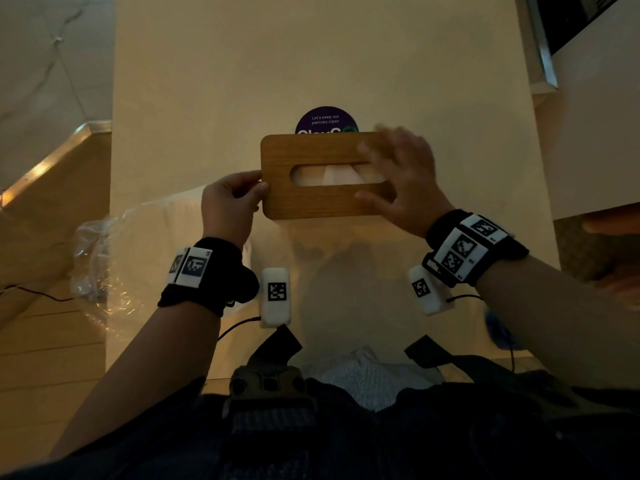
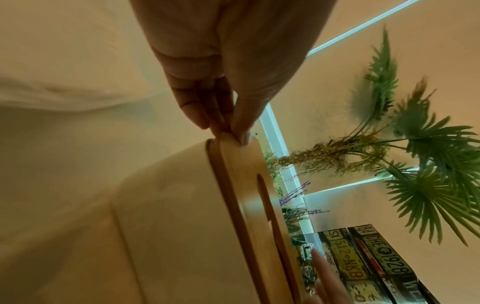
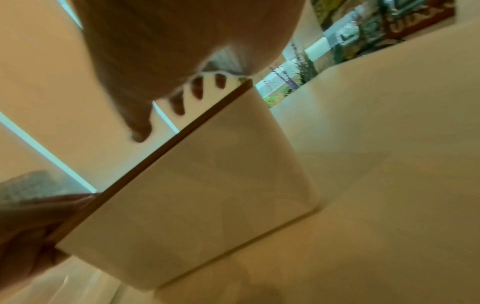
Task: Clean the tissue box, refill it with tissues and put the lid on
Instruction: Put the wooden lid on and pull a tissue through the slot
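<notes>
My left hand (image 1: 231,202) pinches the left end of the wooden lid (image 1: 311,157), which sits atop the white tissue box (image 3: 207,195) on the pale table (image 1: 450,98). My right hand (image 1: 398,178) hovers spread wide over the lid's right end, blurred.

The head camera looks down from above; both wrist cameras look up close at the same wooden lid (image 1: 311,157).

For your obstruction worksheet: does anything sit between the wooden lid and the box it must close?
Nothing visible does. The wooden lid already lies on the white box, the left hand pinching its end, and tissue shows through the slot.
</notes>
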`<control>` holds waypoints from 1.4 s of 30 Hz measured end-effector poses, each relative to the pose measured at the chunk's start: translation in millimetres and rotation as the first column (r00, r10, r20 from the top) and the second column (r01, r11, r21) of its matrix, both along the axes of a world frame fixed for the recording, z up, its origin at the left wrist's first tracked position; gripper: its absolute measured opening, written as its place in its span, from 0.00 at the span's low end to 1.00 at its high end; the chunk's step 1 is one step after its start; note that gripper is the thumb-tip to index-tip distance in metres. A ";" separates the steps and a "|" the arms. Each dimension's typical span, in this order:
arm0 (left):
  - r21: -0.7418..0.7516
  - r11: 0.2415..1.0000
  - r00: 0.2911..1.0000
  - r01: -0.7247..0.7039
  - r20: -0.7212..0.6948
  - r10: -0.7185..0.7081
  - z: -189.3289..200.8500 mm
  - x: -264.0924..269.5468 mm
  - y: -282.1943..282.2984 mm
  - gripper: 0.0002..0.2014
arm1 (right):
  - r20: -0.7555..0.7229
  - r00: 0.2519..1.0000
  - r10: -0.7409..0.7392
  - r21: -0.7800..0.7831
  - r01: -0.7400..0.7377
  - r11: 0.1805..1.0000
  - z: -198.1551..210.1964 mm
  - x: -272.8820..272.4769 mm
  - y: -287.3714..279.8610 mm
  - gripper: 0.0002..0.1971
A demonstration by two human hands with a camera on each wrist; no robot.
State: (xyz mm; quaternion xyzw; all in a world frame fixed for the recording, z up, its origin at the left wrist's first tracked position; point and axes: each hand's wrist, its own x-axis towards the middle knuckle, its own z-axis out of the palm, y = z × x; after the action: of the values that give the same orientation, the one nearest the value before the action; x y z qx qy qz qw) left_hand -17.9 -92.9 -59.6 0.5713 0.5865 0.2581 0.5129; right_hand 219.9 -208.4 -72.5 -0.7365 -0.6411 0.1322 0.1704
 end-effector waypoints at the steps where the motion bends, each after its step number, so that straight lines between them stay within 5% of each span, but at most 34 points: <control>1: -0.001 1.000 1.000 -0.013 0.025 0.014 -1.4 1.2 -2.8 0.14 | -0.068 0.989 -0.128 -0.013 0.128 0.992 -2.4 1.3 -0.1 0.34; 4: -0.017 0.999 0.997 -0.035 0.064 0.036 -3.3 4.8 -10.0 0.14 | -0.349 0.879 -0.324 -0.116 0.303 0.946 -10.8 3.2 0.9 0.34; 10: -0.417 0.909 0.974 -0.009 0.202 0.102 2.9 3.9 10.2 0.06 | -0.316 0.881 -0.353 -0.095 0.341 0.935 -13.9 0.9 4.0 0.31; 13: -0.316 0.949 0.994 0.019 0.112 0.018 5.3 5.2 16.0 0.02 | -0.282 0.899 -0.336 -0.117 0.315 0.942 -10.1 4.0 5.6 0.32; 18: -0.161 0.987 0.992 0.025 0.123 -0.005 6.6 24.6 35.2 0.16 | -0.245 0.921 -0.302 -0.134 0.277 0.952 -6.0 9.0 9.7 0.33; 29: -0.132 0.989 0.979 -0.073 0.181 0.096 -13.9 33.2 38.9 0.05 | -0.162 0.947 -0.276 -0.123 0.258 0.958 -6.4 6.9 14.2 0.32; 34: 0.203 0.976 0.992 0.073 -0.117 -0.050 -17.8 37.7 27.8 0.08 | -0.075 0.944 -0.323 -0.081 0.317 0.945 -10.5 -1.5 11.2 0.30; 38: 0.306 0.859 0.865 0.409 -0.431 -0.258 -18.0 40.5 26.0 0.17 | 0.001 0.968 -0.250 -0.073 0.249 0.966 -9.1 7.6 11.1 0.30; 42: 0.360 0.712 0.758 0.602 -0.540 -0.367 -10.8 36.8 -0.7 0.21 | 0.103 0.992 -0.070 0.038 0.066 0.997 4.9 8.4 15.5 0.19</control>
State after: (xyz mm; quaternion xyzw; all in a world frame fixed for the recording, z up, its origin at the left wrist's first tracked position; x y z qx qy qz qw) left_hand 18.9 -93.6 -70.5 0.8652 0.4171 0.1242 0.2491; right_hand 228.3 -192.9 -67.6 -0.7608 -0.6258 0.0766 0.1540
